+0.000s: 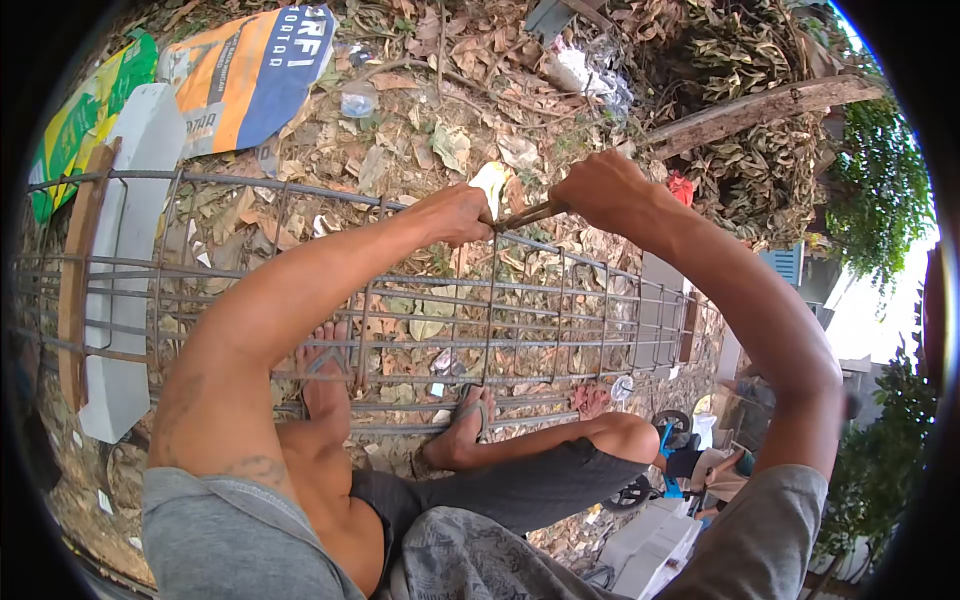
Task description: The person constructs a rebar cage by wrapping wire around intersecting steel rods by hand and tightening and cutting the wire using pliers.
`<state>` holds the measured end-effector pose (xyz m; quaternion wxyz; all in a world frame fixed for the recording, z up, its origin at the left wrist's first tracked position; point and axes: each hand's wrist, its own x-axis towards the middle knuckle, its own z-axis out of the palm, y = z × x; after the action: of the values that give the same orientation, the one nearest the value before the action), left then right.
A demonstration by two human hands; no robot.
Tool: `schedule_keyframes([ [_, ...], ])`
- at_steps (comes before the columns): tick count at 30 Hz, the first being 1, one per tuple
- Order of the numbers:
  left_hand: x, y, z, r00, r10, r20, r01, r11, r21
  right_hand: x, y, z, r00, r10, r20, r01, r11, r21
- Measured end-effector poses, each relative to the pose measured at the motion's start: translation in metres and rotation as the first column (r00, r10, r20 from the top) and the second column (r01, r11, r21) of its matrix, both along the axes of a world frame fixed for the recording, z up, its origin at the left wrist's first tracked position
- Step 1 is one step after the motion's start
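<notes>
A long steel rebar cage (560, 345) of lengthwise bars and square stirrups lies in front of me, across the view. My right hand (605, 187) is closed around the handle of a slim, rusty metal tool (530, 214), which looks like pincers. The tool's far end meets the upper bar at a stirrup. Just left of that end, my left hand (463, 214) is closed against the same bar. What its fingers pinch is hidden.
Wooden pieces (85, 270) and a pale board (125, 300) support the cage's left end. Mortar bags (250, 75) lie at upper left. A weathered plank (765, 115) lies at upper right on leaf litter. My sandalled feet (467, 430) are by the lower bars. Another person (720, 470) is behind at lower right, near a blue bike (672, 470).
</notes>
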<state>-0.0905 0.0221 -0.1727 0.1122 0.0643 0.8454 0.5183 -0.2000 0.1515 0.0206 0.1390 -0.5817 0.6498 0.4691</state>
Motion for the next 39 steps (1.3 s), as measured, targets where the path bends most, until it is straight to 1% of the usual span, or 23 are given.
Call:
schedule_keyframes([
  [3,-0.001,0.0,-0.001,0.999,0.005,-0.053,-0.004,1.0,0.001,0.013,-0.004,0.008,0.998,-0.021,-0.055,0.024,0.999,0.043],
  [6,0.002,0.0,-0.001,0.998,0.005,-0.069,-0.005,1.0,-0.002,0.014,0.003,0.011,0.994,0.106,-0.022,-0.106,0.994,0.039],
  [9,0.002,0.0,0.003,0.997,0.009,-0.072,-0.009,1.0,-0.002,0.021,0.007,0.007,1.0,0.014,-0.027,-0.014,1.0,0.001],
  [12,0.003,0.0,0.001,0.998,0.008,-0.055,-0.008,1.0,0.0,0.017,0.013,0.006,0.999,-0.018,0.035,0.019,0.999,-0.043],
  [16,0.002,0.001,-0.001,0.998,0.011,-0.059,-0.01,1.0,0.015,0.013,0.014,0.006,0.99,-0.12,0.074,0.123,0.991,-0.043],
  [19,0.002,0.001,0.001,0.997,-0.001,-0.08,0.001,1.0,-0.001,0.004,0.011,0.009,0.995,-0.039,0.091,0.045,0.997,-0.07],
  [23,0.003,0.001,0.0,0.997,0.008,-0.08,-0.007,1.0,0.016,0.001,0.004,0.008,0.994,-0.057,0.098,0.059,0.998,-0.008],
  [24,0.002,0.001,-0.002,0.997,0.005,-0.078,-0.004,1.0,0.011,0.002,0.0,0.013,0.991,-0.059,0.124,0.056,0.998,0.024],
  [27,0.002,0.001,0.0,0.997,0.003,-0.08,-0.003,1.0,0.002,-0.002,0.003,0.01,0.975,-0.135,0.178,0.133,0.991,0.021],
  [28,0.003,0.0,0.001,0.996,0.003,-0.085,-0.003,1.0,0.001,-0.004,0.004,0.011,0.937,-0.23,0.262,0.228,0.973,0.038],
  [29,0.004,0.001,0.002,0.996,0.005,-0.089,-0.005,1.0,-0.001,-0.002,0.0,0.014,0.853,-0.468,0.231,0.436,0.882,0.176],
  [30,0.004,0.001,0.003,0.997,-0.005,-0.083,0.005,1.0,0.002,0.001,-0.007,0.017,0.721,-0.673,0.168,0.612,0.731,0.3],
  [31,0.005,0.002,0.004,0.997,-0.015,-0.077,0.015,1.0,0.005,0.003,-0.012,0.019,0.549,-0.832,0.076,0.746,0.53,0.403],
  [32,0.005,0.0,0.005,0.997,-0.02,-0.072,0.02,1.0,0.004,0.0,-0.008,0.018,0.504,-0.857,0.105,0.768,0.501,0.399],
  [34,0.002,0.002,-0.004,0.986,-0.017,-0.168,0.018,1.0,0.005,-0.016,0.01,0.01,0.415,-0.894,0.168,0.801,0.447,0.398],
  [35,0.003,0.0,-0.005,0.976,-0.015,-0.216,0.016,1.0,0.004,-0.012,0.006,0.011,0.37,-0.907,0.2,0.815,0.421,0.398],
  [36,0.004,0.001,-0.007,0.97,0.025,-0.24,-0.015,0.999,0.041,-0.002,0.008,0.018,0.582,-0.782,0.225,0.736,0.624,0.263],
  [37,0.004,0.002,-0.01,0.983,0.031,-0.18,-0.024,0.999,0.041,0.001,0.014,0.018,0.791,-0.566,0.233,0.554,0.824,0.12],
  [38,0.005,0.002,-0.002,0.992,0.033,-0.121,-0.028,0.999,0.041,0.002,0.025,0.017,0.931,-0.309,0.196,0.319,0.948,-0.019],
  [39,0.005,0.003,0.001,0.998,0.035,-0.061,-0.032,0.999,0.041,-0.001,0.037,0.014,0.992,-0.03,0.12,0.047,0.989,-0.141],
])
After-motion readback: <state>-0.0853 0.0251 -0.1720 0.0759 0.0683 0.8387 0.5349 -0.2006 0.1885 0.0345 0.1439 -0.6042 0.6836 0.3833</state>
